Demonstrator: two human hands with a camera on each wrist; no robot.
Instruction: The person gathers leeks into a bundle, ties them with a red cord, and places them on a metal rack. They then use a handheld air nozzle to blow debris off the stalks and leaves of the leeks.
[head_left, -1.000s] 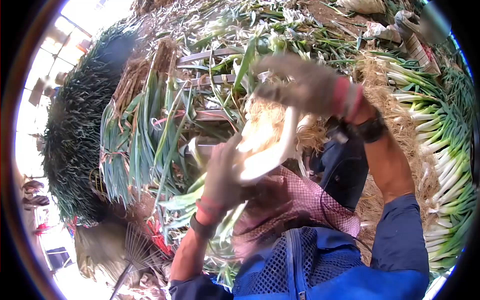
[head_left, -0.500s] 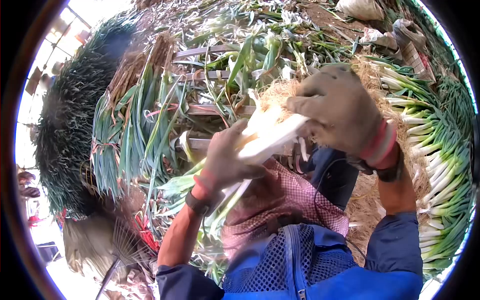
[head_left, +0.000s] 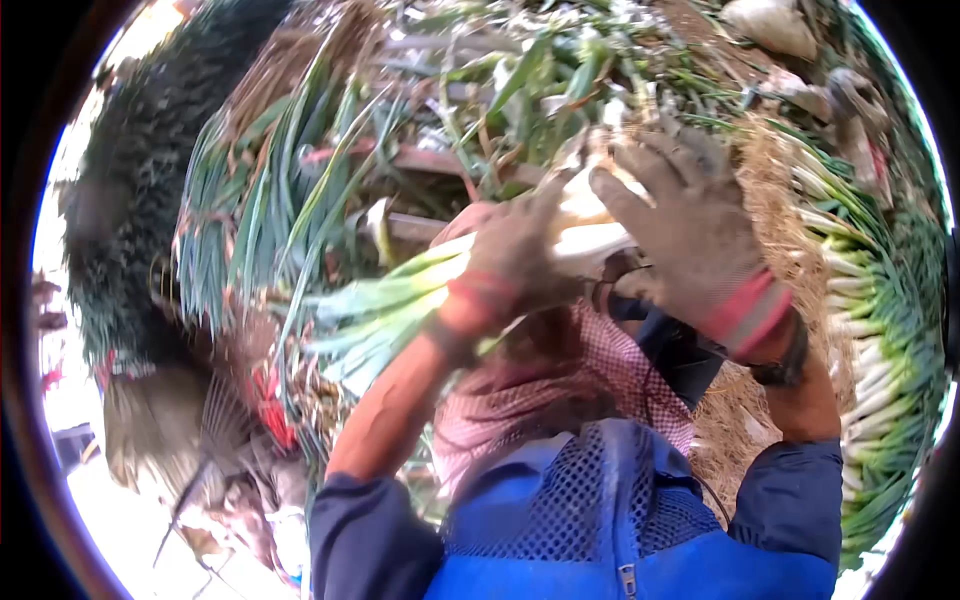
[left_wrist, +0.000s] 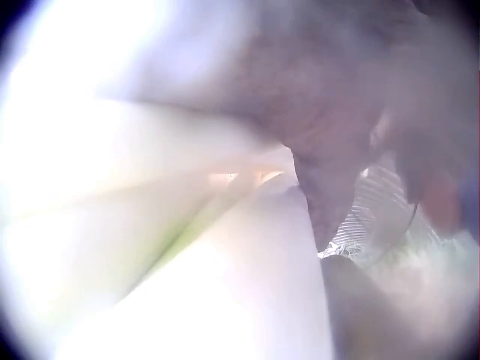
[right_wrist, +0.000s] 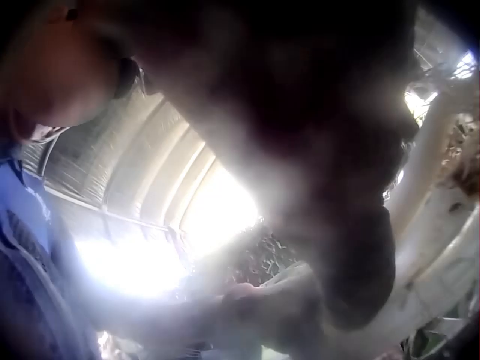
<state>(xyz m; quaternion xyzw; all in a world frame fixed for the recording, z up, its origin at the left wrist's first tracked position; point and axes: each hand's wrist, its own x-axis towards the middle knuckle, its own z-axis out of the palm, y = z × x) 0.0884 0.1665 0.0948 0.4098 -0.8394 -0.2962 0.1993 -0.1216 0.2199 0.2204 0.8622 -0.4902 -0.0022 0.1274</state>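
Observation:
A bunch of leeks or large green onions [head_left: 590,243] lies across the front of the body in the head view, white ends to the right, green leaves [head_left: 385,310] to the left. My gloved left hand [head_left: 515,245] grips the white stalks. The gloved right hand [head_left: 690,215] is at the root end, fingers spread and slightly bent, touching the bunch. Pale stalks [left_wrist: 247,270] fill the left wrist view, blurred, beside the dark glove. In the right wrist view the glove [right_wrist: 337,247] is dark, beside white stalks [right_wrist: 431,195].
Tied green bundles [head_left: 240,220] rest on a slatted rack [head_left: 410,228] at left. A row of leeks [head_left: 870,370] lines the right side, roots inward. Loose leaves [head_left: 560,75] litter the ground ahead. A wire rake [head_left: 225,415] is at lower left, near a sack [head_left: 150,425].
The left hand has moved right and up along the bunch. The right hand's fingers have spread from their more curled pose. The bunch has shifted slightly upward, and the head view has moved.

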